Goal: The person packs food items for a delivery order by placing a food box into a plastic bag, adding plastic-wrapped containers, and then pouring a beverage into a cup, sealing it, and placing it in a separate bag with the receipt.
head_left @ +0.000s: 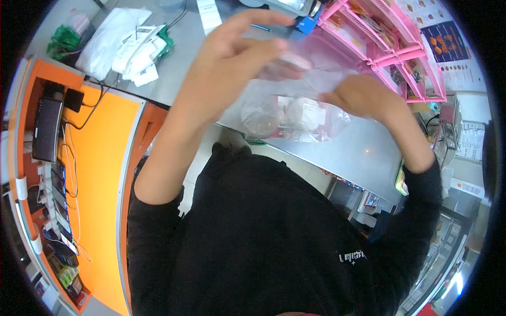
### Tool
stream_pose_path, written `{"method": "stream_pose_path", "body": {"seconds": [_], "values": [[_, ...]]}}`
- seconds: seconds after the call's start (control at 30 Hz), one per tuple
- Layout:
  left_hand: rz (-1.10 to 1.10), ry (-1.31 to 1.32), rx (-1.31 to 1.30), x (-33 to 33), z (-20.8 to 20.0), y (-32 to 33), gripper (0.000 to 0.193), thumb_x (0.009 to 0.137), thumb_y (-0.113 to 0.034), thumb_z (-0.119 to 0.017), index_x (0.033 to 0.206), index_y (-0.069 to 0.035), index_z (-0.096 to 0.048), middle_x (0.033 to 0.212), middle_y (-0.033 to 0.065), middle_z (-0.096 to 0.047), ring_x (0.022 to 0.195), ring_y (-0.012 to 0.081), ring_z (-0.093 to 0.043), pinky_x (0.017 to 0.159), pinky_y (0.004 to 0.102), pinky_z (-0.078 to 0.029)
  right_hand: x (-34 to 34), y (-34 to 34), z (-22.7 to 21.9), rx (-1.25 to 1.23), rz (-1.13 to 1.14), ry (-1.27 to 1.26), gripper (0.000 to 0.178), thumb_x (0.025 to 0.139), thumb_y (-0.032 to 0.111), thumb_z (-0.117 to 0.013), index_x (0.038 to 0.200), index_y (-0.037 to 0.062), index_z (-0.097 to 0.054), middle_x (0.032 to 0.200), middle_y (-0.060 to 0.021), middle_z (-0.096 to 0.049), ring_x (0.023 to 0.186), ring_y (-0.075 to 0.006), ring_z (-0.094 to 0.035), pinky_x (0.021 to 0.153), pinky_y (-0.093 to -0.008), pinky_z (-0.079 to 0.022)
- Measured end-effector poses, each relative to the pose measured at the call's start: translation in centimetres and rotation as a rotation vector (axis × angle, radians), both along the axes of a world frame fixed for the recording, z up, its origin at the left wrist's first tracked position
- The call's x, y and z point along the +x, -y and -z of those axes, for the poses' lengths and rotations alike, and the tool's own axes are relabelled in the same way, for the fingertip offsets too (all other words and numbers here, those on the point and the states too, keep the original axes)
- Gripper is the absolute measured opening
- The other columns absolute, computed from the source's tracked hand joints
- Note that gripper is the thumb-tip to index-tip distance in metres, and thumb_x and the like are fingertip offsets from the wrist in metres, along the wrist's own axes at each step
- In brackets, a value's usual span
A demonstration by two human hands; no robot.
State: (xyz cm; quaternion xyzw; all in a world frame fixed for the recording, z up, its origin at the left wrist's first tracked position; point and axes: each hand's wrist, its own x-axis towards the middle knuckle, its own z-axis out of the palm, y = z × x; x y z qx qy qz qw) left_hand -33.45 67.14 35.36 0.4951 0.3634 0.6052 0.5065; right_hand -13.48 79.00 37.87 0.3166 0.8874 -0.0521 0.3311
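Black sleeves and a black top fill the lower frame, closest to the lens, soft matte cloth pushed up off both forearms. Up above, the left hand [232, 50] is raised over the steel counter [358, 150], fingers spread fairly wide and smeared by motion, so just where the fingertips meet the clear plastic bag [295, 100] is hard to read; it seems to pinch the bag's upper edge near the thumb, but I cannot tell for certain. Over on the right hand [363, 95], the fingers curl in loosely and grip the bag's top on its far side, knuckles toward us, fingertips hidden behind the hand. That bag is thin, glossy and crinkled, hanging between the two hands just above the counter, and through it show a round clear lidded cup [261, 118] and pale rounded wrapped items, their outlines blurred by the film. Pink slotted plastic racks [390, 50] stand beyond, cut off at the rim. To the left, an orange desk [103, 158] carries a dark device [47, 129] and white cables.
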Motion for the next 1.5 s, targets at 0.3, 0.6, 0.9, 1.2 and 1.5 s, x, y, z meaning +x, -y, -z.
{"method": "stream_pose_path", "body": {"seconds": [0.3,0.6,0.9,1.2,1.5], "values": [[-0.347,0.180,0.072,-8.1,-0.9,9.5,0.043,0.084,-0.014,-0.048,0.121,0.004,-0.036,0.080,0.0182,-0.062,0.072,0.0239,-0.064,0.066,0.0312,-0.053,1.1,4.7,-10.9,0.192,-0.628,-0.462,0.042,0.071,0.035,-0.062,0.052,0.0001,-0.049,0.059,-0.0112,-0.044,0.068,-0.0290,-0.048,0.072,-0.0422,-0.039],[-0.638,-0.057,0.212,-16.8,-9.0,30.2,0.052,0.091,-0.021,-0.034,0.132,0.006,-0.016,0.098,0.0241,-0.058,0.089,0.0247,-0.061,0.078,0.0324,-0.051,-21.1,8.3,-14.0,0.220,-1.403,-0.854,0.036,0.078,0.030,-0.057,0.055,0.0036,-0.052,0.057,-0.0057,-0.048,0.057,-0.0196,-0.042,0.069,-0.0337,-0.039],[-1.339,-0.022,0.005,-23.4,-5.4,41.3,0.045,0.089,-0.023,-0.043,0.124,0.004,-0.037,0.104,0.0189,-0.057,0.095,0.0198,-0.058,0.085,0.0313,-0.046,-42.7,17.9,-9.0,-0.235,-1.454,-0.788,0.044,0.082,0.038,-0.050,0.051,0.0066,-0.051,0.049,-0.0036,-0.041,0.056,-0.0152,-0.038,0.066,-0.0331,-0.036],[-1.586,0.069,-0.153,-27.4,-3.2,45.3,0.049,0.089,-0.026,-0.040,0.133,-0.008,-0.028,0.102,0.0141,-0.054,0.090,0.0170,-0.052,0.086,0.0276,-0.038,-48.8,13.9,-2.2,-0.650,-1.357,-1.643,0.020,0.075,0.026,-0.062,0.085,0.0083,-0.064,0.085,-0.0057,-0.063,0.082,-0.0250,-0.058,0.075,-0.0347,-0.045],[-1.715,-0.118,-0.268,-30.0,-2.5,49.3,0.044,0.087,-0.016,-0.046,0.128,-0.005,-0.036,0.119,0.0158,-0.043,0.111,0.0191,-0.042,0.095,0.0294,-0.035,-46.2,-31.9,14.7,0.426,-0.169,-0.654,0.011,0.069,0.014,-0.057,0.074,0.0110,-0.066,0.078,-0.0128,-0.063,0.076,-0.0274,-0.060,0.072,-0.0357,-0.045]]}}
